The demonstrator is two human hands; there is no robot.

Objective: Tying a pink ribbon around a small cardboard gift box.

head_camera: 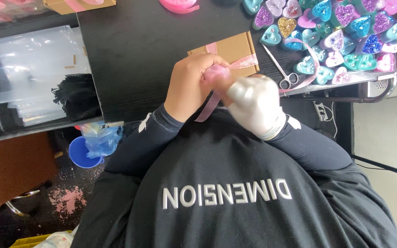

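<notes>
- Black tabletop (138, 59) takes up most of the view, stretching away beyond both hands. Off past the left hand there's a stack of clear plastic sleeves (37, 59) on a lower shelf.
- Way out past the right hand sits a big pile of glittery heart-shaped pieces (331, 27) in teal, purple and pink. None of them are in play right now as far as I can see.
- The small brown cardboard box (233, 53) sits on the tabletop just beyond the knuckles of both hands, half hidden by them. It looks closed already, so I'd say the packing part is done.
- Left hand (194, 85), bare, is curled up tight and pinching the pink ribbon (242, 63) right at the near edge of the box.
- Right hand (253, 103), in a white glove, is blurry, fingers bunched together close against the left one. Seems to be gripping the ribbon too, can't be totally sure.
- Ribbon already runs over the top of the box, with a tail hanging down under the hands. No finished bow showing, so my guess is the tying is mid-way and trimming is still left.
- Small scissors (281, 69) lie just beyond the right hand, untouched.
</notes>
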